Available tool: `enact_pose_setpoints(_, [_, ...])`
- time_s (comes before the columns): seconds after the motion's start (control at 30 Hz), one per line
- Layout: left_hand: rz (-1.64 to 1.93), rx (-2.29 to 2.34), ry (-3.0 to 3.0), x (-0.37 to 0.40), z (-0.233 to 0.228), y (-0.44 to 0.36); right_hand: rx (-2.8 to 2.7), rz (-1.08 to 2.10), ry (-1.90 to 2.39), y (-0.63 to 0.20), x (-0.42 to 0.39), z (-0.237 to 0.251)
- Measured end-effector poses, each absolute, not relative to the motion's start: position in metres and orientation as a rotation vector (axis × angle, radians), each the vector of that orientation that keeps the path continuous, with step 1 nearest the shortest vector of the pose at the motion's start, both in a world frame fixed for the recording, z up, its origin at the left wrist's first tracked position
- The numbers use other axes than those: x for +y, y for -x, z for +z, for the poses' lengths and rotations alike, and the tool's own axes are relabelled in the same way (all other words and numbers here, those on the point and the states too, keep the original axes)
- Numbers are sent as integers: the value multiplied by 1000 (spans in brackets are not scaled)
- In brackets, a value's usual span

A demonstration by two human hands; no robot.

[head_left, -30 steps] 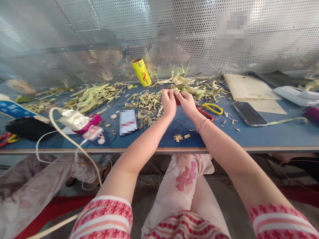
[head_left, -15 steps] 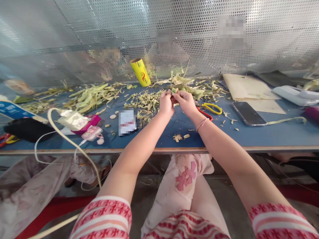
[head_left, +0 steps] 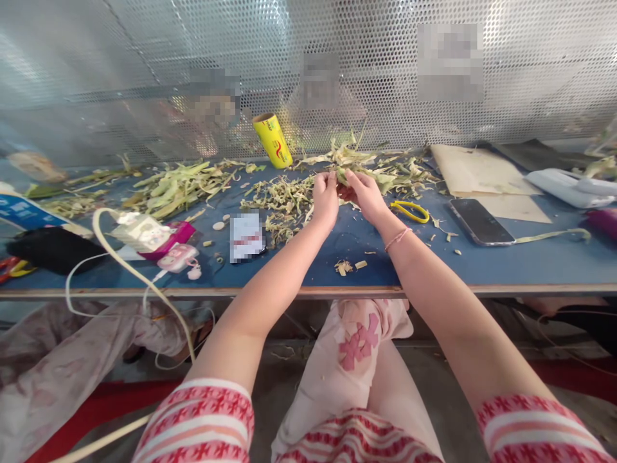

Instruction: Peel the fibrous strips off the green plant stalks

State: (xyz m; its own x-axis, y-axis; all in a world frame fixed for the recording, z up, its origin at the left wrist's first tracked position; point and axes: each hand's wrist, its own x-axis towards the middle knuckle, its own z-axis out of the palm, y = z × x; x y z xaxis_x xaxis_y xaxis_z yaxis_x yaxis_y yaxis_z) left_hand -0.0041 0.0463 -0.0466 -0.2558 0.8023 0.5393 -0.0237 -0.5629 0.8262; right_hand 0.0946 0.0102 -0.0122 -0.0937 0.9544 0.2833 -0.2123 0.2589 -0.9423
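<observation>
**Leaf strip held between both hands at centre frame**

Leaf strip [head_left: 343, 175] sat pinched between our two hands just above the middle of the frame, over the blue table [head_left: 506, 263]. We saw no bowl, tray or basket; the cuttings lay loose on the tabletop. Our left hand [head_left: 326, 198] had its fingers closed narrowly on the strip's left part, and our right hand [head_left: 367, 195] gripped its right part, the fingertips of both nearly touching. The strip looked pale green, dry and fibrous, much of it hidden by our fingers. A heap of shredded leaf scraps [head_left: 284, 196] lay left of centre, just beside the left hand. Yellow-handled scissors [head_left: 409, 210] rested right of our right hand, with a phone [head_left: 479, 220] farther right. A yellow roll [head_left: 273, 140] leaned at upper centre.
</observation>
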Motion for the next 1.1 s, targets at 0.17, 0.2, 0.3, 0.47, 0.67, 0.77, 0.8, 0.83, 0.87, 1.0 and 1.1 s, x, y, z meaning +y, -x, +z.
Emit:
enact_pose_setpoints(0.17, [1887, 1056, -1437, 41, -49, 0, -1254, 754, 989, -93, 17, -21])
enact_pose_setpoints(0.2, [1894, 1084, -1458, 40, -49, -1, -1254, 716, 999, -93, 18, -22])
enact_pose_setpoints(0.3, [1954, 1184, -1533, 35, -48, -5, -1250, 675, 1010, -93, 17, -22])
enact_pose_setpoints(0.47, [1998, 1236, -1554, 32, -49, -10, -1224, 617, 1022, -90, 15, -20])
enact_pose_setpoints(0.67, [1882, 1195, -1520, 37, -47, -7, -1234, 593, 1031, -90, 14, -20])
enact_pose_setpoints(0.77, [1866, 1168, -1512, 40, -45, 0, -1324, 627, 991, -92, 14, -19])
enact_pose_setpoints(0.8, [1860, 1159, -1515, 40, -44, 3, -1368, 671, 979, -93, 14, -19])
enact_pose_setpoints(0.83, [1849, 1148, -1524, 40, -43, 5, -1410, 730, 962, -94, 14, -18])
enact_pose_setpoints(0.87, [1834, 1133, -1538, 40, -42, 7, -1441, 800, 939, -95, 14, -18])
enact_pose_setpoints(1.0, [1753, 1047, -1585, 37, -38, 11, -1432, 1011, 849, -98, 16, -18])
enact_pose_setpoints(1.1, [1725, 987, -1599, 32, -35, 11, -1395, 1025, 787, -99, 21, -21])
